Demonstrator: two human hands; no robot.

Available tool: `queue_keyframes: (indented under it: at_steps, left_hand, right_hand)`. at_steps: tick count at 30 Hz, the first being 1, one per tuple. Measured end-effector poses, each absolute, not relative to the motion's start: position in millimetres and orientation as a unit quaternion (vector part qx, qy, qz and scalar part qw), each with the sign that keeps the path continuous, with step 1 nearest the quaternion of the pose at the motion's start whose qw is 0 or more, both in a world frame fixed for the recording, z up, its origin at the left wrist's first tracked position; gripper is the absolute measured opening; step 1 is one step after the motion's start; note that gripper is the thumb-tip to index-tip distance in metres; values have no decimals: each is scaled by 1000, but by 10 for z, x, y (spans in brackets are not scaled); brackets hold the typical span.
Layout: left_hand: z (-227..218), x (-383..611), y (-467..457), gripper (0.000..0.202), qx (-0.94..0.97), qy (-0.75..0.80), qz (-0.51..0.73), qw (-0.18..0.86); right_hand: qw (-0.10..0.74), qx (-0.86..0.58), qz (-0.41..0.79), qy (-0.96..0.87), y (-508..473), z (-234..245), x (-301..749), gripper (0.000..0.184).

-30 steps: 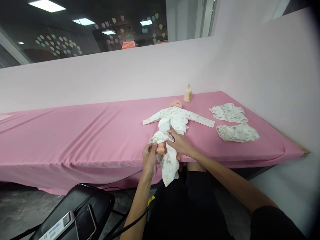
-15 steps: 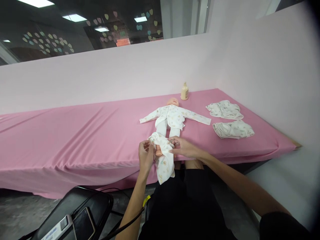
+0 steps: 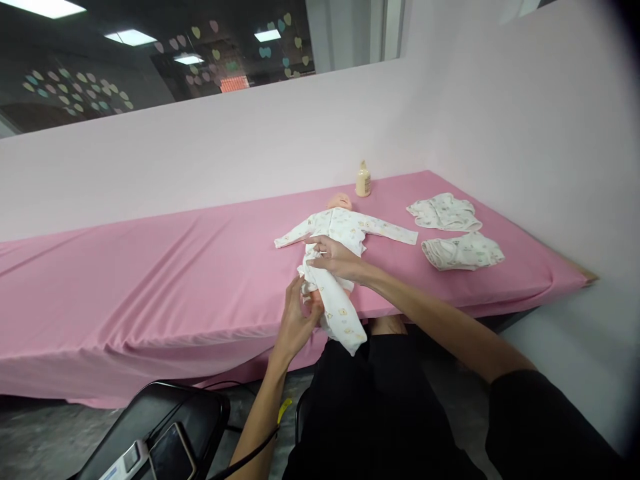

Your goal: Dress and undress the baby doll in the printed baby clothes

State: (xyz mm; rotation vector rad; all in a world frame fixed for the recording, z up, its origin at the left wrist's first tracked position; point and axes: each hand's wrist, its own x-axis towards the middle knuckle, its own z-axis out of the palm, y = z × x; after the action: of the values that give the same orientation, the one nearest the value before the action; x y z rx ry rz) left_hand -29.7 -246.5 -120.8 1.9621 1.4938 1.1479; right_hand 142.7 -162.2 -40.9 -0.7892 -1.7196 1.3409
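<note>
A baby doll (image 3: 342,201) lies on its back on the pink-covered table (image 3: 150,280), dressed in a white printed top (image 3: 350,230). White printed trousers (image 3: 340,313) are bunched round its legs and hang over the table's front edge. My left hand (image 3: 299,317) is closed round the doll's foot at the trouser leg. My right hand (image 3: 336,257) grips the trousers' upper edge near the doll's hips.
Two folded white baby garments (image 3: 443,212) (image 3: 463,251) lie at the right of the table. A small cream bottle (image 3: 363,181) stands by the back wall. A black chair (image 3: 165,427) with a phone (image 3: 173,450) on it stands at lower left.
My right hand has moved up from the doll's feet to its hips, drawing the trousers' edge along the legs. My left hand stays at the foot. The view has shifted slightly.
</note>
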Motion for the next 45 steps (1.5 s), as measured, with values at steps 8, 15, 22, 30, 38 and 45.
queue_keyframes:
  at_steps: [8,15,22,30,38,45]
  left_hand:
    - [-1183,-225,-2533,76,734,576,334,135]
    - [-1220,-323,-2559,66,704,584,372,157]
    - [-726,-364,-2489,59,735,544,364,179]
    - [-209,165,-1739,39,832,491,152,208]
    - [65,-85,-1411,19,713,458,111,519]
    - [-293,-146,-1329,33,552,421,321,643]
  right_hand:
    - [307,-260,567,-719,-1598,-425,1522,46]
    - [330,-335,545,-694,-1858,-692,1849,52]
    - [521,-542,392,-531,-2837,-1547,1983,22]
    - [415,-446,534,-586,-3124,-2033,1585,43]
    - [481,-400,663,-412,-2938,-1467,2095,28]
    - [521,-393,701,-289,-2843,-1391,2166,26]
